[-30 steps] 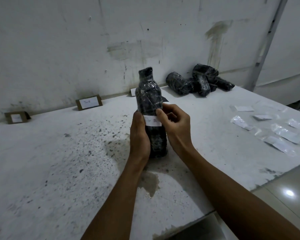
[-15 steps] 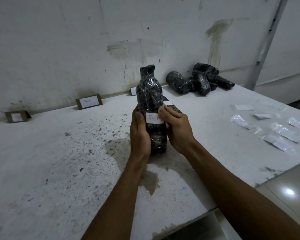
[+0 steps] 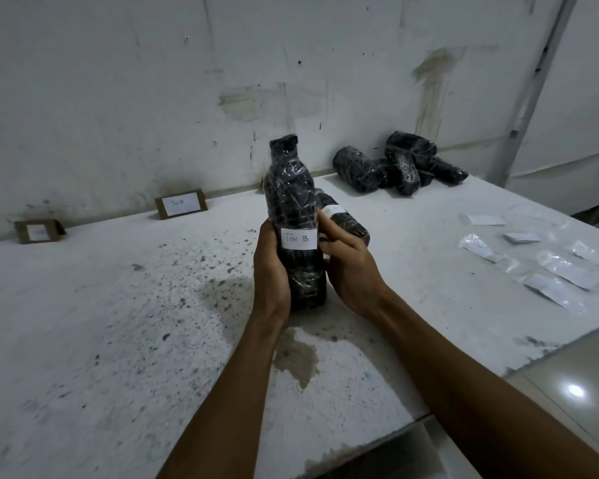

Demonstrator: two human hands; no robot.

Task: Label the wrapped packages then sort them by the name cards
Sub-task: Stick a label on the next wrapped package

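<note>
Holding the wrapped bottle [image 3: 293, 216] upright, we curl our left hand [image 3: 269, 267] and right hand [image 3: 351, 267] around it, near the name card [image 3: 181, 204].

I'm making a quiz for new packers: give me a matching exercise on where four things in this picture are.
Things:
1. wrapped bottle
2. Tim B name card
3. pile of wrapped packages
4. loose labels

Places:
A. far corner by the wall
B. upright between both hands
C. spread out at the right
D. against the wall, left of the bottle

Pairs: 1-B, 2-D, 3-A, 4-C
</note>
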